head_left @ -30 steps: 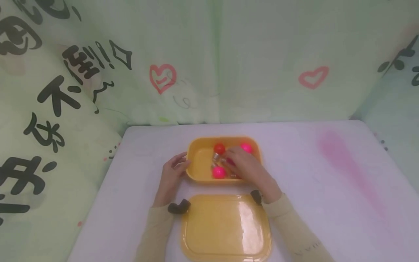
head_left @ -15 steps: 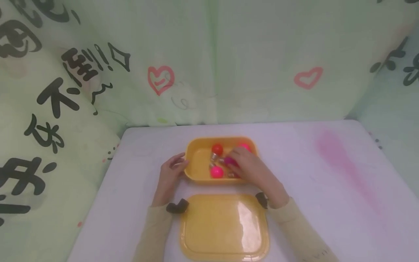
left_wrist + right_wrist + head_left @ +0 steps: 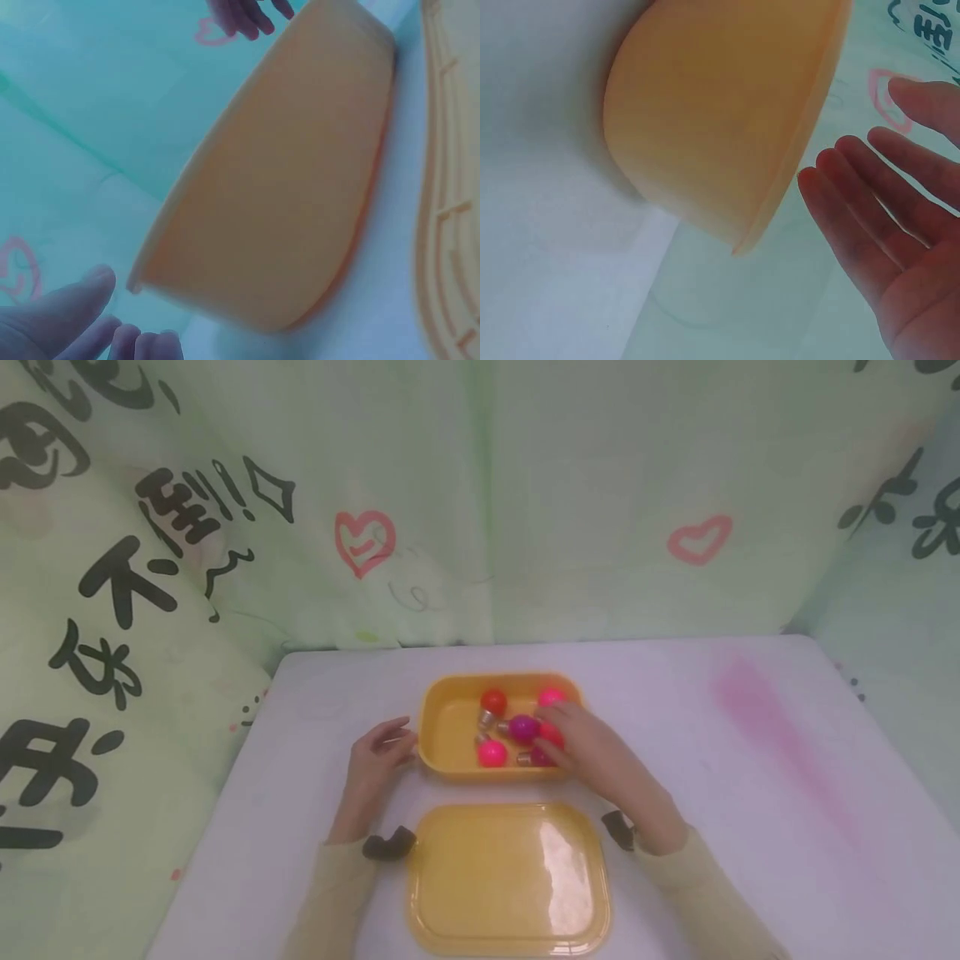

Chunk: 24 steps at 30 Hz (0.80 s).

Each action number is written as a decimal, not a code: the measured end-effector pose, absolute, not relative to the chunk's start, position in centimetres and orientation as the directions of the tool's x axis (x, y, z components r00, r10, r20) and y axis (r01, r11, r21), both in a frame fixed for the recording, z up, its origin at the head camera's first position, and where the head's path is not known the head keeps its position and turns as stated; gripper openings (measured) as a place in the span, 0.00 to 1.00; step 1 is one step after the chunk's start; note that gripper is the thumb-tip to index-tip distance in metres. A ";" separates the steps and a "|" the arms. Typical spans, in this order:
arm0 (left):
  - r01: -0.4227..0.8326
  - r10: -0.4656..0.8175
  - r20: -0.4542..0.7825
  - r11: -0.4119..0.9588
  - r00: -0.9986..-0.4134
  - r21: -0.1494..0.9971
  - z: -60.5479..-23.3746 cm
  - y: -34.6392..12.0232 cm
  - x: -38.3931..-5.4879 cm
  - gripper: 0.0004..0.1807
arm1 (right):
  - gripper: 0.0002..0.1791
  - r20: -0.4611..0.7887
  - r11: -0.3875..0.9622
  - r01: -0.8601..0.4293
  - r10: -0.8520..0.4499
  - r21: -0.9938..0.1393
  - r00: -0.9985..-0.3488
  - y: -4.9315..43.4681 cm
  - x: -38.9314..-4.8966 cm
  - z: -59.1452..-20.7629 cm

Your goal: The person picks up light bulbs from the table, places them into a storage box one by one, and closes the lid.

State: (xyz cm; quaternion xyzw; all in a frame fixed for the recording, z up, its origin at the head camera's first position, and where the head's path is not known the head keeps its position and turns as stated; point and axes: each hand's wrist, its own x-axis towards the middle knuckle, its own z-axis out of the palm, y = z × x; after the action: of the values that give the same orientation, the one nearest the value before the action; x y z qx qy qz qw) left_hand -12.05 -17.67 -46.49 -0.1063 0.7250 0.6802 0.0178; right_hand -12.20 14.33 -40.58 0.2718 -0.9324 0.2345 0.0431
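A yellow plastic box (image 3: 450, 767) stands on the table with several small coloured light bulbs inside, toward its right half. Among them are a red bulb (image 3: 493, 701), a purple bulb (image 3: 524, 728) and a pink bulb (image 3: 492, 753), with silvery screw bases showing. My right hand (image 3: 606, 760) hovers over the box's right rim, fingers extended and holding nothing; it partly covers other bulbs. In the right wrist view its spread fingers (image 3: 847, 225) hold nothing. Beside the box's left end is my left hand (image 3: 378, 762), fingers loosely bent and apart from the wall (image 3: 262, 172) in the left wrist view.
A flat yellow lid (image 3: 510, 877) lies on the white table (image 3: 712, 810) just in front of the box, between the forearms. Behind the table hangs a pale green curtain (image 3: 585, 510) with drawn hearts and lettering. A pink stain (image 3: 780, 735) marks the table's right side.
My right hand has let go of the purple bulb, which now lies in the box, and has drawn back to the right. The left hand has shifted slightly away from the box's left rim.
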 end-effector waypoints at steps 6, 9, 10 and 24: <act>-0.183 -0.103 -0.173 0.096 -0.979 0.978 -46.4 -18.1 -11.1 0.24 | 0.25 0.179 0.739 -0.460 -0.432 -0.491 -0.884 15.6 -11.1 -40.3; -0.200 -0.095 -0.190 0.116 -0.977 0.973 -46.1 -18.3 -10.5 0.25 | 0.25 0.190 0.725 -0.443 -0.407 -0.528 -0.893 16.2 -10.5 -40.3; -0.206 -0.092 -0.196 0.122 -0.976 0.971 -46.0 -18.4 -10.3 0.25 | 0.25 0.194 0.719 -0.438 -0.400 -0.539 -0.896 16.4 -10.3 -40.2; -0.253 -0.056 -0.248 0.155 -0.967 0.955 -44.7 -19.8 -8.3 0.24 | 0.21 0.124 0.730 -0.288 -0.271 -0.620 -0.955 18.9 -8.8 -40.6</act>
State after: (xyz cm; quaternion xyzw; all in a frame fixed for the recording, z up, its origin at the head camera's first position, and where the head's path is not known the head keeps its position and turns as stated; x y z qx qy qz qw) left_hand -8.33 -19.77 -44.69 -0.1024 0.7561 0.6419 0.0768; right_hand -8.76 18.88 -40.62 0.1501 -0.9300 0.3352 0.0125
